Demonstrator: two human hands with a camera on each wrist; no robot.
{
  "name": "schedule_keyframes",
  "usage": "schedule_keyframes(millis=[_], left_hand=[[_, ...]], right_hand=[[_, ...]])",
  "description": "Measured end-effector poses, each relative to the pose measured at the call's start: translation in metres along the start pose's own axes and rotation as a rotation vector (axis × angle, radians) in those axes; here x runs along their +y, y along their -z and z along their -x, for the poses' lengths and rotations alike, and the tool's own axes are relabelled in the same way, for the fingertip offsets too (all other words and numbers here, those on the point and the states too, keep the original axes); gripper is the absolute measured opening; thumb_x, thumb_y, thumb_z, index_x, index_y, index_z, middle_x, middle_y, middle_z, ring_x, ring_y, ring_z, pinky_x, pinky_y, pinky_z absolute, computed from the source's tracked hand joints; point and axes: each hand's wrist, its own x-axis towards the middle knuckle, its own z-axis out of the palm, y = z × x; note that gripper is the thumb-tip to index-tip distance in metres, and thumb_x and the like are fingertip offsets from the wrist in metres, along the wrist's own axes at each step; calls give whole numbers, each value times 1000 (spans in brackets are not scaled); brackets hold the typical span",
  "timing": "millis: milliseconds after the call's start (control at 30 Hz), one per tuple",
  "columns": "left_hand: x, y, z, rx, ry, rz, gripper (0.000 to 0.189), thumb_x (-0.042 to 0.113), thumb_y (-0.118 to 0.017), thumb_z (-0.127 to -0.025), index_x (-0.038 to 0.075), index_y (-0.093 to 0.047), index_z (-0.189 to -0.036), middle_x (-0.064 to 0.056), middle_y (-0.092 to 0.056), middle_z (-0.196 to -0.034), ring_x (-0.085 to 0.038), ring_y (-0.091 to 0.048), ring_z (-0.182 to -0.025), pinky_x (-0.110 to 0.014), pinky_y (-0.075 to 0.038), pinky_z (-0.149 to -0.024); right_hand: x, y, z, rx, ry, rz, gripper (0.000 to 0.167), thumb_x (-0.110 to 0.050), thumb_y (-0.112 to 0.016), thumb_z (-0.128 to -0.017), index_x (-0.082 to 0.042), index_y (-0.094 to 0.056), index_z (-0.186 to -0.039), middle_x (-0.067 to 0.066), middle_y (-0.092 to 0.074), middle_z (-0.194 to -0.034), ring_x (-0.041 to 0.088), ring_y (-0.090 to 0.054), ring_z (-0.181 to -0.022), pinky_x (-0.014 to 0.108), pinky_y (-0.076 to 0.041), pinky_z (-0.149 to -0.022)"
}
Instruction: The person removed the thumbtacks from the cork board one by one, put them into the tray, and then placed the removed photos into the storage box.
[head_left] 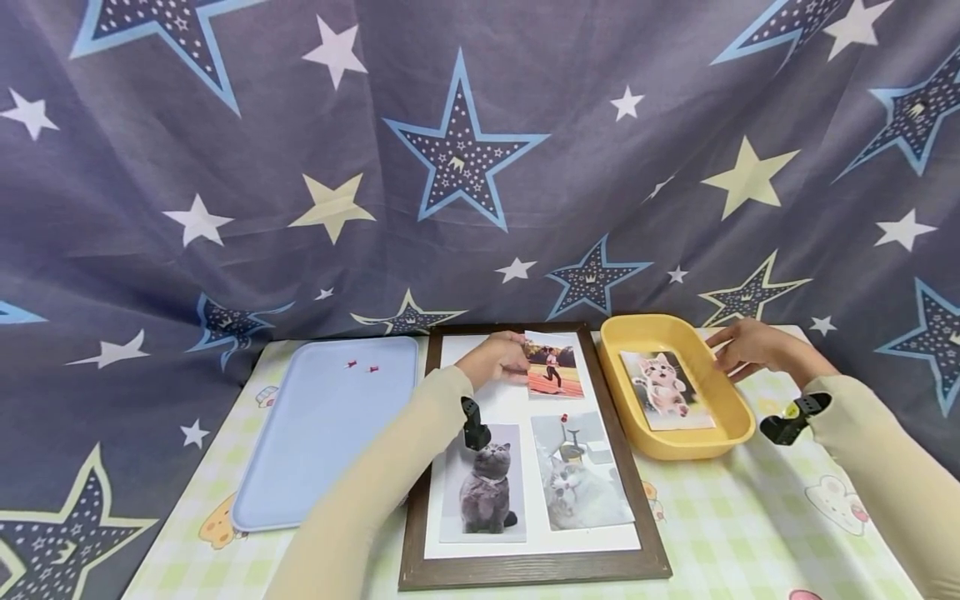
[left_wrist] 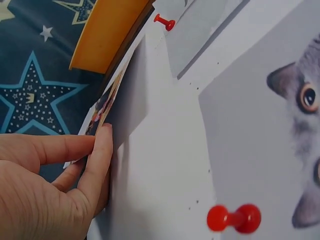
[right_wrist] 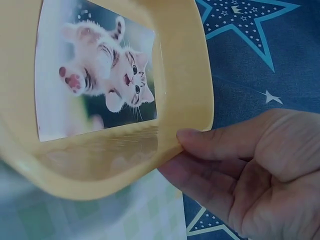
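Observation:
My left hand (head_left: 497, 360) pinches the left edge of a photo of a runner (head_left: 553, 367) over the upper part of a framed white board (head_left: 480, 403). In the left wrist view the photo tilts up from the board, thumb and fingers on its edge. Lower on the board lie a grey cat photo (head_left: 480, 500) and a white cat photo (head_left: 581, 483), each with a red push pin (left_wrist: 234, 218) near its top. My right hand (head_left: 757, 348) grips the rim of a yellow basin (right_wrist: 182, 100), thumb over the edge. Inside the basin lies a kitten photo (right_wrist: 105, 75).
A pale blue tray (head_left: 322, 450) left of the board bears two red push pins (head_left: 373, 368). Everything stands on a checked tablecloth (head_left: 720, 517). A star-patterned curtain (head_left: 465, 275) hangs right behind the table.

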Motion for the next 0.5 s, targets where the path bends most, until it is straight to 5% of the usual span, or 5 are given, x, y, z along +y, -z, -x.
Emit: schedule_keyframes(millis=[200, 367, 500], left_hand=[[31, -1, 84, -43, -15, -83, 67, -23, -57, -84, 5, -50, -144, -25, -55, -138, -35, -61, -121, -41, -60, -97], [52, 0, 108, -111, 2, -141, 70, -20, -56, -89, 9, -45, -151, -25, -52, -144, -33, -58, -127, -41, -56, -103], [65, -1, 118, -129, -7, -180, 72, -20, -57, -89, 10, -43, -153, -26, -50, -146, -35, -56, -131, -43, -56, -104]], right_hand=[[0, 1, -1, 8, -5, 4, 64, 4, -65, -91, 25, -33, -143, 26, -70, -114, 16, -69, -92, 41, -64, -83], [2, 2, -3, 8, -21, -18, 65, 3, -66, -92, 24, -33, -144, 10, -73, -102, 13, -69, -88, 39, -64, -82], [2, 3, -3, -1, -17, -15, 65, 3, -66, -91, 24, -33, -143, 12, -73, -105, 14, -69, -89, 39, -64, -83]])
